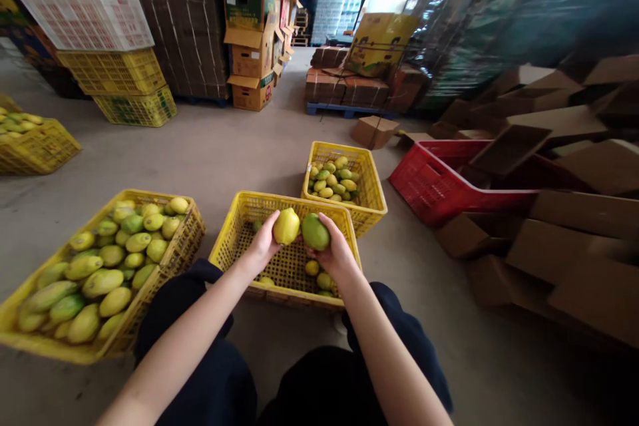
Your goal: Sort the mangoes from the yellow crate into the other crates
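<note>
My left hand (264, 243) is closed around a yellow papaya (286, 227). In my right hand (338, 251) is a green papaya (315, 232), its fingers wrapped round the far side. The two fruits are held side by side, a narrow gap apart, above a yellow plastic crate (224, 239). A few fruits lie in that crate: some yellow-green ones (324, 281) in the near right corner, one at the near left edge and one at the far left. Left of it, a second yellow crate (180, 246) is heaped with yellow-green papayas (102, 283).
Behind the middle crate stands another yellow crate (377, 196) of smaller-looking fruit. A red crate (424, 180) and a heap of cardboard boxes (574, 246) lie on the right. Stacked crates (114, 73) and cartons (249, 60) stand at the back.
</note>
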Available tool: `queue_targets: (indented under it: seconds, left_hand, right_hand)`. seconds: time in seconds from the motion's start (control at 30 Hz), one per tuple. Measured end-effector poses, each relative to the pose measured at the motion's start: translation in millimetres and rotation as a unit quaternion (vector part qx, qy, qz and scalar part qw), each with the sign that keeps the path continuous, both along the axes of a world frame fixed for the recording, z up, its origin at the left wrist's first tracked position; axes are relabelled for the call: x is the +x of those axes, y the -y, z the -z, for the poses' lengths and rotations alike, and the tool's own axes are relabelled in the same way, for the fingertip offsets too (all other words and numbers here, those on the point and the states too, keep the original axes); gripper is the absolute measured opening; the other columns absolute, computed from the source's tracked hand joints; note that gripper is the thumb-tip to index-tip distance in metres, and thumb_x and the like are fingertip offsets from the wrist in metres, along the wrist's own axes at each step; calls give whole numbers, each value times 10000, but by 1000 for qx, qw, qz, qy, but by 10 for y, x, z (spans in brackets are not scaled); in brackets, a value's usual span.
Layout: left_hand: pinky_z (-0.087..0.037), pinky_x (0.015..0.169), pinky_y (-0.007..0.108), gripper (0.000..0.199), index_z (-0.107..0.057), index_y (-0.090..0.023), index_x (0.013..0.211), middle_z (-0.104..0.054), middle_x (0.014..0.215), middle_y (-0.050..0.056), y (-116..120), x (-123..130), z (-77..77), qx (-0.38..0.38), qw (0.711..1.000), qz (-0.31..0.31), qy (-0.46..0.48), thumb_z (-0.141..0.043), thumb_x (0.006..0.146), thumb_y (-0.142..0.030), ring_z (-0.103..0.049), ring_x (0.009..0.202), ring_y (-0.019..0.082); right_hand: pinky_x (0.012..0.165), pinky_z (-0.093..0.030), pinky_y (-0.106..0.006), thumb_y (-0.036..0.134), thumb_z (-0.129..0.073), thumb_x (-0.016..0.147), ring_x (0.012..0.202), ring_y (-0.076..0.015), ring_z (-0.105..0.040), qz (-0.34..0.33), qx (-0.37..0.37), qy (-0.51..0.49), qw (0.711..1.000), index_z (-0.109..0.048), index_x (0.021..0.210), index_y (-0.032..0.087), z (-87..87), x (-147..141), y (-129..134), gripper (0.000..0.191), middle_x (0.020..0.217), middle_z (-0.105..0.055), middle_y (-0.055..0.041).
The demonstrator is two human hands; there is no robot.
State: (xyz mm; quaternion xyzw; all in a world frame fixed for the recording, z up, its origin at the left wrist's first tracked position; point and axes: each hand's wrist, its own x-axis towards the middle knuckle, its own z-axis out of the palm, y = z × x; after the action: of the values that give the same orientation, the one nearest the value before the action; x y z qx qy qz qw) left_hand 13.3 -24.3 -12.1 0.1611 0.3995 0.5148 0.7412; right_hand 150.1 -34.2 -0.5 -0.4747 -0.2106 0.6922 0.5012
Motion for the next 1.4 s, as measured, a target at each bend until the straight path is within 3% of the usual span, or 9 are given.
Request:
queue_targets:
  seconds: [0.17,0.33,0.53,0.67,0.93,1.1,1.23,1.4]
  left_hand:
    - [-523,596,224,292,-625,-132,1027,-688,802,60,-7,-64,-54,-12,1000,-26,-11,-491,896,-356,-642,698,152]
    - [-443,451,199,231,-596,-133,901,-628,647,30,12,-160,-115,-31,999,-14,-15,-482,870,-331,-553,486,110]
    - [-446,485,211,257,-601,-140,880,-631,689,63,37,-278,-86,-23,999,-4,31,-417,838,-314,-566,545,128]
    - [-493,539,244,272,-621,-138,919,-648,752,98,38,-320,-30,-9,998,19,52,-476,821,-346,-574,590,142]
    - [-549,608,198,207,-604,-119,940,-658,789,71,60,-261,-116,-12,992,32,119,-574,856,-306,-635,641,120]
    - [-512,509,168,344,-603,-101,950,-634,700,57,19,-248,-76,-43,992,45,108,-570,864,-431,-597,547,97]
    - [-438,405,179,623,-609,-86,970,-619,652,76,-4,-244,2,-78,988,98,95,-374,868,-654,-529,460,96]
    - [-392,386,190,665,-621,-92,942,-590,581,66,10,-227,1,-69,991,99,53,-239,905,-635,-493,431,105]
  right_hand:
    - [389,-431,-249,387,-621,734,662,-214,-654,1,17,1,1000,-573,818,214,-12,-59,-26,198,686,-673,-37]
    - [451,-513,-328,408,-522,777,622,-239,-652,-75,-2,27,997,-580,881,195,0,-106,-15,244,684,-673,-66]
    - [365,-448,-264,433,-438,825,466,-182,-582,-104,-30,-25,994,-609,857,161,-22,-170,-11,323,589,-636,-65]
    - [374,-456,-241,429,-493,797,454,-151,-560,-88,1,-43,995,-612,815,175,-28,-175,-26,281,622,-644,-49]
    - [573,-575,-327,380,-562,725,595,-197,-652,-61,21,-77,995,-637,842,193,-62,-108,-2,233,701,-698,-51]
    - [475,-521,-273,552,-490,793,509,-176,-629,-107,0,-50,993,-649,773,175,-68,-88,-13,410,640,-676,-65]
    - [403,-458,-248,713,-432,765,451,-164,-597,-156,-7,-39,987,-638,713,168,-51,-78,-24,586,543,-615,-48]
    - [393,-432,-239,693,-359,813,430,-163,-593,-170,-31,-30,984,-640,686,159,-29,-70,-25,616,508,-603,-48]
